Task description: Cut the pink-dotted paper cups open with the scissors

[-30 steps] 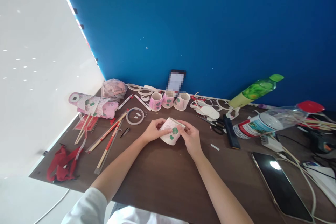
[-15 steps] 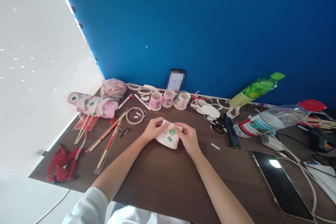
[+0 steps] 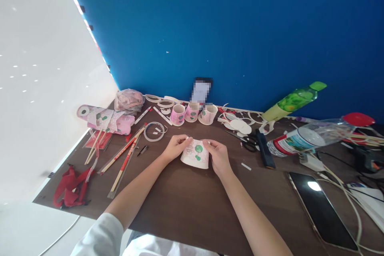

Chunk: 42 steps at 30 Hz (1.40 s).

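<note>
Between my two hands is a piece of paper cup wall [image 3: 194, 157], pale pink with a green leaf print, its curved edge toward me. My left hand [image 3: 176, 148] pinches its upper left corner with thumb and fingers. On the other side, my right hand [image 3: 219, 157] grips the upper right corner, thumb in front. Whether the piece is flat or folded double I cannot tell. Just beyond stand three small cups with the same print: a left cup [image 3: 178, 115], a middle cup [image 3: 192, 113] and a right cup [image 3: 208, 115].
Wrapped chopsticks [image 3: 124, 164], a tape roll [image 3: 154, 132] and a red strap [image 3: 70, 190] lie left. Rightward are paper scraps [image 3: 240, 126], black scissors [image 3: 249, 144], a utility knife [image 3: 264, 150], plastic bottles [image 3: 295, 143] and a large phone [image 3: 324, 210]. A blue partition [image 3: 228, 28] rises behind.
The paper cup piece has turned to sit more level and spread wider between my hands. My right hand has shifted slightly right, and more of the print shows.
</note>
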Motion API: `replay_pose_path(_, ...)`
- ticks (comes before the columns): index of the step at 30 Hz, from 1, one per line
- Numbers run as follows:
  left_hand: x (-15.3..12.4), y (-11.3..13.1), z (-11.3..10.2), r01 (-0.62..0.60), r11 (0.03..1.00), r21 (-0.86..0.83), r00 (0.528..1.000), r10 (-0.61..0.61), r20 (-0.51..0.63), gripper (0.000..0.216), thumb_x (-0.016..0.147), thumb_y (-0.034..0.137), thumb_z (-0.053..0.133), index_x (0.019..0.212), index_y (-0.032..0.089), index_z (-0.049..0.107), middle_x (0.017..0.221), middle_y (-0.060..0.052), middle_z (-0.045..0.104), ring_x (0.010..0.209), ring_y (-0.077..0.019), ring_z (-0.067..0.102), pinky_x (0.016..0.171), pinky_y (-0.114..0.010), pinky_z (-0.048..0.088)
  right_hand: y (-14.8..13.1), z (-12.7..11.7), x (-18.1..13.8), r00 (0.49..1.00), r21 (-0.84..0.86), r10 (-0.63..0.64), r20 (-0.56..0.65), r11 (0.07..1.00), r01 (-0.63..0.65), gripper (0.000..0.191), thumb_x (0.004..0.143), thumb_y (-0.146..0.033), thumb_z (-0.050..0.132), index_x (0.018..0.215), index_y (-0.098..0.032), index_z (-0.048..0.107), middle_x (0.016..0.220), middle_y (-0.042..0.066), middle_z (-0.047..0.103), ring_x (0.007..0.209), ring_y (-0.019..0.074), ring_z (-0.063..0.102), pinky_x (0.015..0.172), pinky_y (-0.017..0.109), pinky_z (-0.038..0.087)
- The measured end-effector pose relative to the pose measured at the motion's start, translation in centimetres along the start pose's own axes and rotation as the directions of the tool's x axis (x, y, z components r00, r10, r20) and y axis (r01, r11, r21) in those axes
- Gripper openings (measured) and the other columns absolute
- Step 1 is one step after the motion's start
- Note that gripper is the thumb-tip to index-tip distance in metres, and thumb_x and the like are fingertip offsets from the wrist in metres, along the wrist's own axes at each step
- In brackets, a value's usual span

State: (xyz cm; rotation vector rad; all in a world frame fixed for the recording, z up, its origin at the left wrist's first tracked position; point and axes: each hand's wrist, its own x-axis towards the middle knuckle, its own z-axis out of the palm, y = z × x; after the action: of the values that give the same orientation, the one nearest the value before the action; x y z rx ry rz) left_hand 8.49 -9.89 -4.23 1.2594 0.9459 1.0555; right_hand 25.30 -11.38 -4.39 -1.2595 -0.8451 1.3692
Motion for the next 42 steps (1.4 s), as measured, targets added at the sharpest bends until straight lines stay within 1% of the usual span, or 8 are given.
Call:
replay_pose_path(5, 0.2, 0.2, 0.0, 0.031, 0.999, 0.009, 0.998, -0.032, 0.049, 0.050, 0.066, 0.062, 0.065, 0.063, 0.013, 0.058, 0.054, 0.002, 0.052, 0.050, -0.0077, 0.043, 0.048, -0.021, 0.033, -0.1, -0.1, 0.0, 1.000, -0.051, 0.017, 0.013, 0.999, -0.016, 0.036, 0.051, -0.045, 0.083, 0.071, -0.017, 0.073, 0.070, 0.007, 0.073, 0.061, 0.0206, 0.064, 0.060, 0.033, 0.051)
replay_pose_path(11, 0.3, 0.3, -0.4, -0.008, 0.997, 0.074, 0.998, 0.004, 0.055, 0.049, 0.070, 0.060, 0.062, 0.058, 0.013, 0.059, 0.048, 0.003, 0.047, 0.046, -0.0057, 0.038, 0.045, -0.020, 0.028, 0.2, -0.3, 0.1, 0.993, -0.036, 0.082, 0.081, 0.996, -0.079, 0.035, 0.059, -0.049, 0.078, 0.070, -0.017, 0.073, 0.068, 0.007, 0.073, 0.061, 0.0214, 0.065, 0.058, 0.032, 0.051)
replay_pose_path(18, 0.5, -0.5, -0.6, 0.100, 0.992, 0.081, 0.978, -0.113, 0.174, 0.044, 0.062, 0.054, 0.073, 0.064, 0.012, 0.062, 0.055, 0.000, 0.059, 0.049, -0.0087, 0.050, 0.047, -0.020, 0.036, -0.4, -0.2, -0.2, 0.996, -0.151, 0.053, 0.076, 0.988, -0.041, 0.040, 0.056, -0.053, 0.078, 0.069, -0.016, 0.072, 0.067, 0.007, 0.072, 0.058, 0.0211, 0.064, 0.054, 0.031, 0.050)
replay_pose_path(23, 0.9, -0.8, -1.0, 0.009, 0.996, 0.085, 0.996, -0.002, -0.086, 0.044, 0.068, 0.055, 0.068, 0.062, 0.013, 0.059, 0.054, 0.001, 0.057, 0.050, -0.0075, 0.047, 0.047, -0.019, 0.035, -1.1, -0.7, -0.2, 0.986, -0.197, 0.021, 0.164, 0.980, 0.012, 0.043, 0.063, -0.054, 0.074, 0.083, -0.016, 0.073, 0.080, 0.007, 0.074, 0.072, 0.0224, 0.067, 0.065, 0.032, 0.053)
replay_pose_path(26, 1.0, -0.8, -1.3, -0.004, 0.997, 0.073, 0.989, 0.015, -0.145, 0.043, 0.068, 0.055, 0.067, 0.063, 0.013, 0.058, 0.054, 0.001, 0.057, 0.049, -0.0075, 0.047, 0.047, -0.020, 0.034, -1.6, -1.2, -0.1, 0.980, -0.226, 0.052, 0.191, 0.974, -0.007, 0.038, 0.062, -0.048, 0.077, 0.082, -0.016, 0.074, 0.080, 0.007, 0.074, 0.076, 0.0242, 0.068, 0.074, 0.036, 0.054)
replay_pose_path(33, 1.0, -0.8, -1.0, 0.020, 0.999, 0.033, 0.995, -0.017, -0.097, 0.043, 0.067, 0.055, 0.069, 0.065, 0.014, 0.058, 0.054, 0.001, 0.058, 0.048, -0.0078, 0.049, 0.046, -0.020, 0.036, -1.7, -2.2, 0.8, 0.975, -0.253, 0.058, 0.214, 0.967, -0.002, 0.038, 0.060, -0.046, 0.079, 0.081, -0.015, 0.076, 0.078, 0.008, 0.075, 0.069, 0.0230, 0.068, 0.069, 0.036, 0.055)
replay_pose_path(36, 0.8, -0.7, -0.9, 0.072, 0.997, -0.042, 0.997, -0.074, -0.037, 0.045, 0.064, 0.056, 0.071, 0.070, 0.014, 0.054, 0.060, 0.000, 0.060, 0.053, -0.0103, 0.055, 0.049, -0.021, 0.043, -1.1, -2.3, 1.1, 0.983, -0.217, 0.049, 0.179, 0.976, -0.010, 0.038, 0.058, -0.046, 0.080, 0.079, -0.015, 0.075, 0.075, 0.009, 0.075, 0.067, 0.0225, 0.068, 0.067, 0.036, 0.055)
replay_pose_path(42, 0.1, -0.8, -0.6, 0.090, 0.991, -0.095, 0.992, -0.081, 0.097, 0.068, 0.051, 0.026, 0.086, 0.104, 0.018, 0.043, 0.097, -0.007, 0.066, 0.087, -0.0188, 0.065, 0.071, -0.030, 0.053, -0.7, -2.4, 1.3, 0.991, -0.149, 0.034, 0.130, 0.989, -0.014, 0.035, 0.058, -0.044, 0.081, 0.078, -0.016, 0.075, 0.075, 0.007, 0.074, 0.066, 0.0198, 0.067, 0.064, 0.032, 0.055)
